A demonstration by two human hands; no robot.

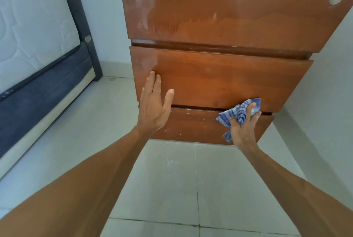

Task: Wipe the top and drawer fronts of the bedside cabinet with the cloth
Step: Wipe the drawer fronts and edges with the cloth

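Bunched in the right hand [243, 129], fingers curled around it, the cloth [239, 113] meets the middle drawer front's [219, 78] lower edge; well leftward, the left hand [155, 103] lies flat, fingers spread, likely bracing the cabinet.

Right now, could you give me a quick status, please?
Left hand flat on middle drawer front. Right hand grips cloth at its lower edge. Nothing in the way.

1. Left hand [154, 105] lies flat, fingers spread, on the middle drawer front [219, 82] of the cabinet [229, 16].
2. Right hand [243, 126] grips a bunched blue cloth [237, 113] at the gap above the bottom drawer front [196, 125].
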